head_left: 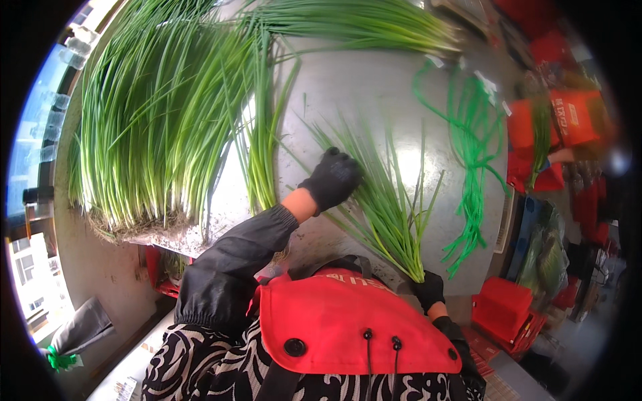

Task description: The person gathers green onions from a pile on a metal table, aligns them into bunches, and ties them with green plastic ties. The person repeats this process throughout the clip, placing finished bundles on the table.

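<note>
My right hand (429,292), in a black glove, is closed round the pale base of a small bunch of spring onions (394,224), close to my body at the table's near edge. The bunch's long green leaves fan out away from me to the upper left over the metal table (381,73). Against the left side of these leaves is my left hand (334,179), also black-gloved, with its fingers curled closed. What lies inside those fingers is hidden.
A thick heap of spring onions (167,127) with soiled roots covers the table's left. More spring onions (361,25) lie across the far side. Green ties (471,157) hang together on the right. Beyond the edge are red crates (503,311) and a person's hand (562,156).
</note>
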{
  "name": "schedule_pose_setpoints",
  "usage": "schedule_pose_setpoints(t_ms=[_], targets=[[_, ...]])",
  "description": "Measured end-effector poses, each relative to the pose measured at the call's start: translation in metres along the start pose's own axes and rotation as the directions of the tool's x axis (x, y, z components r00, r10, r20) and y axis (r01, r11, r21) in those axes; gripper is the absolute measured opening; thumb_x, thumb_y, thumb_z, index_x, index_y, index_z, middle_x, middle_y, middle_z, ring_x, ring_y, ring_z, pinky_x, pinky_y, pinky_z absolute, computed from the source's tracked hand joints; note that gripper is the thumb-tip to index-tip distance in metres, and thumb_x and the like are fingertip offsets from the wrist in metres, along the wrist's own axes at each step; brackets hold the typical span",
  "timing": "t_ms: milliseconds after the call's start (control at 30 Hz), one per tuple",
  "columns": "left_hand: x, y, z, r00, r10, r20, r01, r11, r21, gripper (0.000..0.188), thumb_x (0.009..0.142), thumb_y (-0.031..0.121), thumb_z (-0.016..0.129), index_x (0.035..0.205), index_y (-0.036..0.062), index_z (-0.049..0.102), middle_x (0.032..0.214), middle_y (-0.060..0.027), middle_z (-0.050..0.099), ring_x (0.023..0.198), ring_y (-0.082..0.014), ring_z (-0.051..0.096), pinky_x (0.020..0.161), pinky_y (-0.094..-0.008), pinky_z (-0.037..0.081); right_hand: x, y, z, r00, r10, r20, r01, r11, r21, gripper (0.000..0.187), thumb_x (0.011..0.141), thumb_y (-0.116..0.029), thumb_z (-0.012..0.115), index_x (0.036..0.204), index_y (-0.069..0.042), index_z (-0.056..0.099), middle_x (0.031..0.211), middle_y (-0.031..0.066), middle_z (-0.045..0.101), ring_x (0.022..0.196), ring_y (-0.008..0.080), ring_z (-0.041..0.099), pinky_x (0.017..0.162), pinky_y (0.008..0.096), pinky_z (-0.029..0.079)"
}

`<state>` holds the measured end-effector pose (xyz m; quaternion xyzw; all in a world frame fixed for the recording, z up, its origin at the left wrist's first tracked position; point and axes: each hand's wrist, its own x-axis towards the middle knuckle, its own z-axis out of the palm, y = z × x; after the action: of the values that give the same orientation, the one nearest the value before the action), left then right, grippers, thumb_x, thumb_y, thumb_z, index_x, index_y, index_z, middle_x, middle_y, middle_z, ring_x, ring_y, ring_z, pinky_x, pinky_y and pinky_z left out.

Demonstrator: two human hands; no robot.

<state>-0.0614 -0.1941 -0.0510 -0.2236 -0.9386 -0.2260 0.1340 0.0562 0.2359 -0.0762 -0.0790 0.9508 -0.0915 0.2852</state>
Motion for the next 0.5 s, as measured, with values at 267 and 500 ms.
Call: schedule_pose_setpoints(t_ms=[267, 500], targets=[[-0.008, -0.021, 0.012, 0.957, -0.291, 0.007, 0.29, 0.95, -0.112, 0.015, 0.083, 0.011, 0.059, 0.094, 0.0079, 0.068, 0.098, -0.0123, 0.064, 0.077, -0.0293, 0.064, 0.07, -0.0401, 0.053, -0.002, -0.008, -0.011, 1.0, 0.01, -0.001, -0.01, 0.996, 0.092, 0.019, 0.069, -0.025, 0.068, 0.077, -0.008, 0.069, 0.073, 0.0165, 0.066, 0.072, 0.0383, 0.064, 0.066, 0.0482, 0.051], [0.014, -0.022, 0.008, 0.919, -0.239, 0.315, 0.226, 0.971, 0.077, 0.03, 0.082, 0.006, 0.057, 0.11, 0.0114, 0.065, 0.105, -0.0108, 0.061, 0.079, -0.0285, 0.065, 0.068, -0.0409, 0.053, 0.0, 0.003, 0.001, 0.999, -0.041, -0.028, 0.042, 0.999, 0.019, 0.022, 0.071, -0.03, 0.068, 0.076, -0.008, 0.069, 0.069, 0.0166, 0.065, 0.069, 0.0377, 0.064, 0.064, 0.0476, 0.05]])
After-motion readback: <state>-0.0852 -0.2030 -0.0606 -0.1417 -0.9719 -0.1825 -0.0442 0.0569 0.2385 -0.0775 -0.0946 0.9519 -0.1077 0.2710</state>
